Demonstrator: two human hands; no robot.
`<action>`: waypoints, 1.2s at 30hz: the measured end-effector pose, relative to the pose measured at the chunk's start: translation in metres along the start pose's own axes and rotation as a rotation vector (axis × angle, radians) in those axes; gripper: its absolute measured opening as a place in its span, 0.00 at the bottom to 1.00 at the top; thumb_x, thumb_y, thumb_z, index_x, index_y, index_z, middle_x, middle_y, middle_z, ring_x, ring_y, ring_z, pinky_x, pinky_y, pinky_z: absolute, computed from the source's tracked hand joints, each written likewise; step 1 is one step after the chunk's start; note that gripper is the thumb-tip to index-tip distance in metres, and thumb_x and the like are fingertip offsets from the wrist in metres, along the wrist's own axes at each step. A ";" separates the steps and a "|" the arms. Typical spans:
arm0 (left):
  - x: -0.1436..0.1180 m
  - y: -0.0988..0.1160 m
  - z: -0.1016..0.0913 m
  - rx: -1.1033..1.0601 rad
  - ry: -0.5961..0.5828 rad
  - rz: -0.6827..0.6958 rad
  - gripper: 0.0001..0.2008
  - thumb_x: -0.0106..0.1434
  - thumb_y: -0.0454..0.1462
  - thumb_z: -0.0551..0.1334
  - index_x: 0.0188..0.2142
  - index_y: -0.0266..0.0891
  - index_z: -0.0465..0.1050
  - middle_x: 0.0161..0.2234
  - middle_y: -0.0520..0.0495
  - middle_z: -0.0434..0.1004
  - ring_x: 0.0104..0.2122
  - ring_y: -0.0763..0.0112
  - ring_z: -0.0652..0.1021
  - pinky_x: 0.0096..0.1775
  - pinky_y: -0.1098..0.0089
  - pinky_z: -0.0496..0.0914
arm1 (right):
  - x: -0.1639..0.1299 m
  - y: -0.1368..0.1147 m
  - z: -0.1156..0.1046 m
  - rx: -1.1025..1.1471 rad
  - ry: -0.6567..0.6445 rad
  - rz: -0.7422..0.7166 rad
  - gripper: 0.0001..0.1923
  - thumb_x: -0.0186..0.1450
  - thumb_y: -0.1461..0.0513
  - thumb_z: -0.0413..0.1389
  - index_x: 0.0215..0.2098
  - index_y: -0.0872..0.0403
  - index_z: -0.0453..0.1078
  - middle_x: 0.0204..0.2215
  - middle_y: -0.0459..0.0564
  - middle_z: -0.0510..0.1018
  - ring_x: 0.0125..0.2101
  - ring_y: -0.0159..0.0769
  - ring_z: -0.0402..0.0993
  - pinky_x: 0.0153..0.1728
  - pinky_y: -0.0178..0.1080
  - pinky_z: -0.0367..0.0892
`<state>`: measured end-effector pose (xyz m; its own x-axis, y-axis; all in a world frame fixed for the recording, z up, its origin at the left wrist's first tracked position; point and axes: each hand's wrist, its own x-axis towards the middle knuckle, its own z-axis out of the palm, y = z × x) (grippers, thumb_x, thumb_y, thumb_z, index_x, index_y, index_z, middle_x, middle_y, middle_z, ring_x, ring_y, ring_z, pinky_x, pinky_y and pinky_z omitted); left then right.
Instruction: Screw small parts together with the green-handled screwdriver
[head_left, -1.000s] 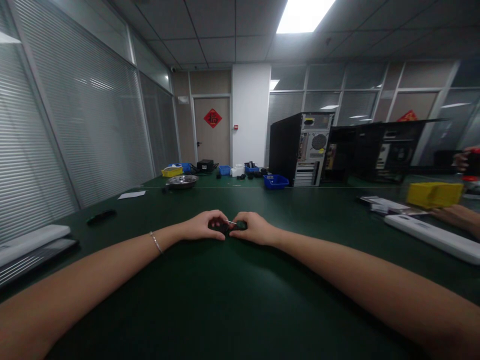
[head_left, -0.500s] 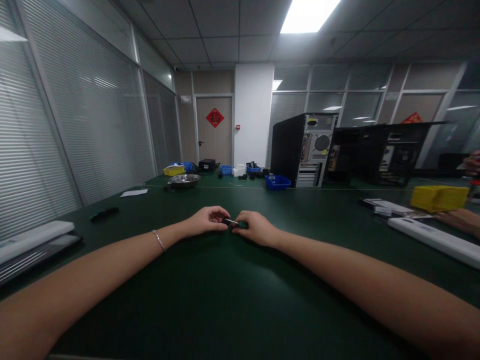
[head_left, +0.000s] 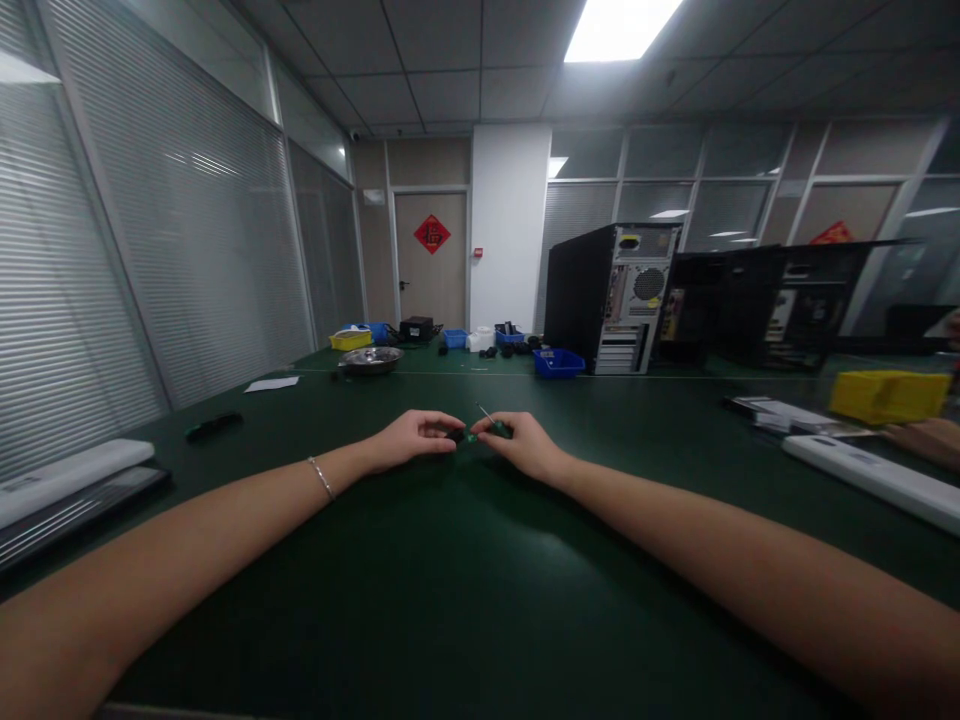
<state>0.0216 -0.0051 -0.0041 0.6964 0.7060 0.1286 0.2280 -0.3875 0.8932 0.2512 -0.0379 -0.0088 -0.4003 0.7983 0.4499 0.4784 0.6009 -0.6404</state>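
Observation:
Both my arms stretch out over a dark green table (head_left: 465, 600). My left hand (head_left: 409, 438), with a thin bracelet on its wrist, pinches a small black part (head_left: 455, 436) against the tabletop. My right hand (head_left: 525, 443) grips a small green-handled screwdriver (head_left: 491, 424) whose thin metal shaft points up and to the left, away from the part. The two hands sit a few centimetres apart. The black part is too small to make out in detail.
A black computer tower (head_left: 611, 297) and open cases stand at the back right, with blue bins (head_left: 559, 362), a yellow bin (head_left: 350, 340) and a metal bowl (head_left: 370, 359). Keyboards lie at left (head_left: 71, 490) and right (head_left: 870, 478). Another person's hand (head_left: 926, 437) rests by a yellow box (head_left: 889, 394).
My right hand has drawn the screwdriver back from the black part and tilted its shaft upward. The hands have parted slightly, and the view has lifted a little.

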 end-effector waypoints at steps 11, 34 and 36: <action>0.002 0.004 0.008 -0.192 -0.034 -0.018 0.24 0.53 0.36 0.65 0.50 0.37 0.67 0.48 0.41 0.71 0.42 0.65 0.74 0.47 0.60 0.65 | -0.004 -0.007 0.004 -0.015 0.034 -0.008 0.09 0.60 0.60 0.55 0.35 0.56 0.72 0.30 0.46 0.75 0.30 0.34 0.69 0.33 0.36 0.63; 0.000 0.012 0.012 -0.088 0.001 -0.004 0.16 0.59 0.42 0.59 0.45 0.36 0.69 0.35 0.47 0.71 0.32 0.72 0.70 0.35 0.70 0.64 | -0.005 -0.016 0.003 0.012 0.040 -0.133 0.07 0.61 0.62 0.55 0.36 0.55 0.71 0.33 0.47 0.76 0.35 0.35 0.71 0.38 0.37 0.63; 0.001 0.013 0.013 -0.102 -0.018 0.015 0.15 0.60 0.42 0.59 0.43 0.35 0.69 0.35 0.46 0.71 0.32 0.72 0.70 0.37 0.69 0.65 | -0.006 -0.017 0.004 0.009 0.031 -0.122 0.07 0.61 0.62 0.55 0.36 0.55 0.71 0.32 0.47 0.76 0.35 0.35 0.70 0.37 0.37 0.63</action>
<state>0.0340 -0.0177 0.0020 0.7116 0.6893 0.1357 0.1476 -0.3354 0.9304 0.2420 -0.0526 -0.0032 -0.4302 0.7205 0.5439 0.4205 0.6931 -0.5855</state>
